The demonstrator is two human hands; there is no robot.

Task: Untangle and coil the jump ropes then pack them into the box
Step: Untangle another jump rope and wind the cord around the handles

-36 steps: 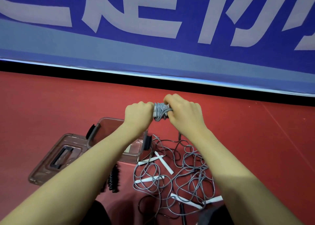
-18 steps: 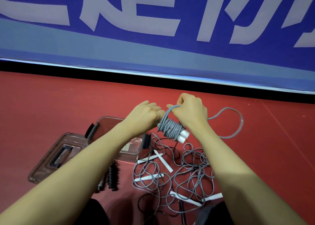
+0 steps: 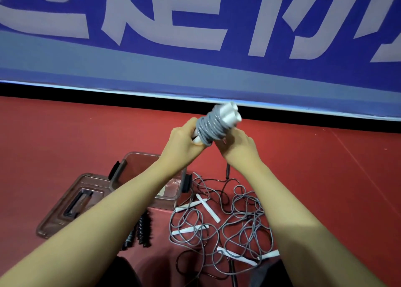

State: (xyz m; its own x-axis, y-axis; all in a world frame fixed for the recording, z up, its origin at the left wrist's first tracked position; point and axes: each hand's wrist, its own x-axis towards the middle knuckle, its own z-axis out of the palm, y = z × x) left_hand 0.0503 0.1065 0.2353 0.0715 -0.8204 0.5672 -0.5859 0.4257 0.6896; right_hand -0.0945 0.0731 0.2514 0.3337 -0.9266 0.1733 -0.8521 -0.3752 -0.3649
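The coiled jump rope (image 3: 213, 125), lifted higher than a moment before, is being gripped by the left hand (image 3: 184, 141) and steadied by the right hand (image 3: 236, 143), whose grasp cannot be told.

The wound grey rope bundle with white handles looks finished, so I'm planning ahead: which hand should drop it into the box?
Probably the left hand: it grips the bundle, and the open brown plastic box lies under its forearm.

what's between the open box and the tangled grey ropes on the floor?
Head view: nothing in the way. The tangled grey ropes lie right beside the box; only a strip of red floor separates them.
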